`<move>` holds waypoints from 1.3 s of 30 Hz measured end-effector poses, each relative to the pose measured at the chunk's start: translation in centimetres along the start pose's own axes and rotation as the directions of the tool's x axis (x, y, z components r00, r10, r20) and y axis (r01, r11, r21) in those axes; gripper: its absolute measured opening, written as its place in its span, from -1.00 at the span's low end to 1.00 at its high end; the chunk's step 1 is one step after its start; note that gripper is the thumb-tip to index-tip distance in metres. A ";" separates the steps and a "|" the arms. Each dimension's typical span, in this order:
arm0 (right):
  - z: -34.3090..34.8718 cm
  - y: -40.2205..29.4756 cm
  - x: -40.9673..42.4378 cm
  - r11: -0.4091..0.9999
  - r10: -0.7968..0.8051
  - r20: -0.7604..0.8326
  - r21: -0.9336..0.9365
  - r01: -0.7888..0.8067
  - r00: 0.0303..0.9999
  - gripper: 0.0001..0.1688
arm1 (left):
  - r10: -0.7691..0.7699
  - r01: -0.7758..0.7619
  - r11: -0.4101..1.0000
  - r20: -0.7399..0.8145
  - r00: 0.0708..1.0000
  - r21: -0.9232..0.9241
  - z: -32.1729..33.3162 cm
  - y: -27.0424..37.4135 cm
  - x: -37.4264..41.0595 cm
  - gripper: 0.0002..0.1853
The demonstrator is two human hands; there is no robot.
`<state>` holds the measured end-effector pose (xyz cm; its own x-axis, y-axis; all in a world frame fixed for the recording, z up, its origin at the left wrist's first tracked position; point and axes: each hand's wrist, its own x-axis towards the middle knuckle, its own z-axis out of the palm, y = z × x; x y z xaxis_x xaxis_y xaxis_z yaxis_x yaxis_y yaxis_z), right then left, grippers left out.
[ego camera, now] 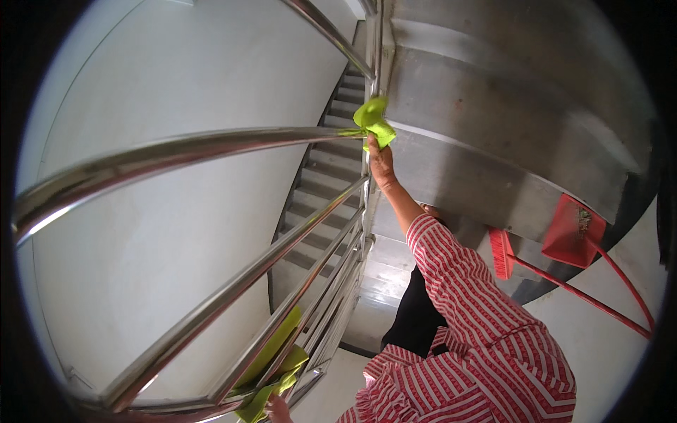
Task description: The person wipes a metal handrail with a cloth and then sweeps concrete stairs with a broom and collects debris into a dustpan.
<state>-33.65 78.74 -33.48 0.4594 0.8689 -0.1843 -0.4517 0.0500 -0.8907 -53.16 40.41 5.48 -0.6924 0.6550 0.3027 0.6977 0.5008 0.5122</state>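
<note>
My right hand (382, 161) grips a lime-green cloth (382, 131) around the far end of a polished metal rail (211, 149), where it meets an upright post. The cloth's loose upper end looks blurred. At the bottom edge, my left hand (277, 409) holds another lime-green cloth (259, 403) against the lower part of the railing. Part of that green cloth shows between the slanted metal bars (248, 338). Only some fingers and the back of my left hand are visible, the rest being cut off by the frame.
Grey stair steps (455, 153) rise on the right. Beyond the railing, a lower stair flight (330, 169) runs beside a white wall (174, 84). A red broom (501, 254) and a red long-handled dustpan (568, 238) with debris lie at the right, near my foot (431, 210).
</note>
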 end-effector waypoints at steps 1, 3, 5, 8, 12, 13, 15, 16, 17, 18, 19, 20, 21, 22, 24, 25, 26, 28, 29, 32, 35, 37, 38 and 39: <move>-1.1 0.0 -0.4 0.991 0.125 0.088 0.033 -0.128 0.988 -0.47 | 0.010 -0.009 1.000 -0.016 1.000 0.015 -0.6 -0.2 -0.5 -0.34; -1.8 0.1 -1.5 0.994 0.112 0.131 0.000 -0.113 0.985 -0.48 | 0.042 -0.040 0.999 -0.056 0.998 0.030 -1.2 -1.0 -0.9 -0.34; -2.8 1.7 -3.7 0.996 0.074 0.092 -0.051 -0.070 0.993 -0.45 | 0.102 -0.099 0.994 -0.080 0.992 0.042 -1.5 -1.4 -0.9 -0.34; -5.0 5.1 -9.4 0.984 -0.169 0.095 -0.037 0.173 0.981 -0.29 | 0.217 -0.209 0.975 -0.132 0.967 0.075 -2.6 -1.4 -1.2 -0.35; -8.1 8.9 -9.7 0.977 0.193 0.248 0.046 -0.210 0.949 -0.56 | 0.584 -0.519 0.771 -0.084 0.807 0.370 -2.9 -2.6 0.3 -0.36; -8.3 10.0 -11.2 0.959 0.273 0.241 0.010 -0.283 0.931 -0.53 | 0.647 -0.564 0.701 -0.057 0.760 0.436 -2.9 -2.6 0.8 -0.36; -8.1 11.1 -15.1 0.926 0.365 0.082 0.068 -0.371 0.927 -0.48 | 0.408 -0.379 0.906 -0.158 0.899 0.188 -1.3 -1.8 0.6 -0.34; -7.9 11.7 -18.1 0.917 0.398 0.065 -0.021 -0.397 0.915 -0.37 | 0.088 -0.130 0.981 -0.263 0.961 -0.145 -0.9 -1.2 -0.5 -0.32; -8.9 14.3 -19.1 0.935 0.354 0.026 -0.032 -0.353 0.935 -0.31 | 0.127 -0.170 0.972 -0.241 0.962 -0.165 0.4 -0.3 0.5 -0.30; -9.8 15.3 -19.9 0.829 0.554 0.088 0.036 -0.559 0.828 -0.30 | 0.120 -0.168 0.969 -0.250 0.961 -0.181 1.3 0.0 0.8 -0.29; -10.5 15.8 -21.3 0.664 0.726 0.177 0.072 -0.744 0.665 -0.30 | 0.106 -0.161 0.969 -0.274 0.956 -0.186 1.4 0.3 0.4 -0.28; -10.8 16.2 -21.8 0.702 0.692 0.171 0.068 -0.709 0.702 -0.30 | 0.072 -0.143 0.964 -0.295 0.953 -0.224 2.6 1.7 -0.1 -0.28; -11.8 17.5 -21.1 0.793 0.601 0.192 -0.027 -0.608 0.776 -0.33 | 0.053 -0.139 0.951 -0.297 0.953 -0.275 3.5 2.8 -0.2 -0.27; -12.0 18.3 -20.6 0.841 0.538 0.192 -0.051 -0.539 0.821 -0.37 | 0.019 -0.111 0.952 -0.307 0.952 -0.286 3.4 2.6 0.4 -0.25; -12.5 18.7 -20.1 0.915 0.402 0.163 -0.091 -0.392 0.901 -0.43 | 0.286 -0.301 0.953 -0.232 0.930 -0.029 2.4 1.5 1.4 -0.26; -12.2 17.5 -20.4 0.937 0.345 0.145 -0.113 -0.331 0.927 -0.45 | 0.397 -0.383 0.917 -0.170 0.902 0.113 1.0 0.4 1.8 -0.26; -11.8 16.2 -20.3 0.956 0.278 0.122 -0.132 -0.262 0.953 -0.47 | 0.501 -0.471 0.850 -0.088 0.861 0.238 -0.3 -0.4 2.4 -0.27; -10.5 12.4 -17.9 0.854 -0.114 0.117 -0.496 0.157 0.987 -0.44 | 0.644 -0.614 0.649 0.105 0.758 0.449 -2.1 -2.1 2.9 -0.28; -9.3 9.5 -16.7 0.807 -0.257 0.176 -0.502 0.311 0.950 -0.52 | 0.342 -0.320 0.933 -0.130 0.931 0.164 0.1 -0.2 1.6 -0.29; -8.7 7.2 -11.2 0.461 -0.182 0.552 -0.683 0.566 0.814 -0.67 | 0.073 -0.150 0.958 -0.302 0.951 -0.242 1.0 0.8 2.8 -0.33; -9.5 8.6 -11.2 0.435 -0.222 0.579 -0.661 0.611 0.784 -0.63 | 0.159 -0.216 0.963 -0.302 0.940 -0.164 1.3 0.8 3.0 -0.39; -10.5 10.3 -14.2 0.678 -0.257 0.416 -0.565 0.470 0.872 -0.53 | 0.247 -0.271 0.961 -0.284 0.926 -0.048 0.8 0.5 3.2 -0.42; -10.8 11.2 -16.9 0.844 -0.180 0.277 -0.449 0.293 0.944 -0.48 | 0.260 -0.274 0.962 -0.279 0.924 -0.009 0.5 0.2 3.1 -0.42; -10.0 12.1 -19.6 0.988 0.042 0.135 -0.151 -0.021 0.990 -0.45 | 0.247 -0.261 0.965 -0.262 0.933 -0.021 0.3 0.0 3.0 -0.42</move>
<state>-40.47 57.37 -44.81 0.3324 0.9289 -0.1632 -0.3410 -0.0430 -0.9391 -55.19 42.57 6.16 -0.5218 0.5867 0.6193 0.8503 0.3000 0.4323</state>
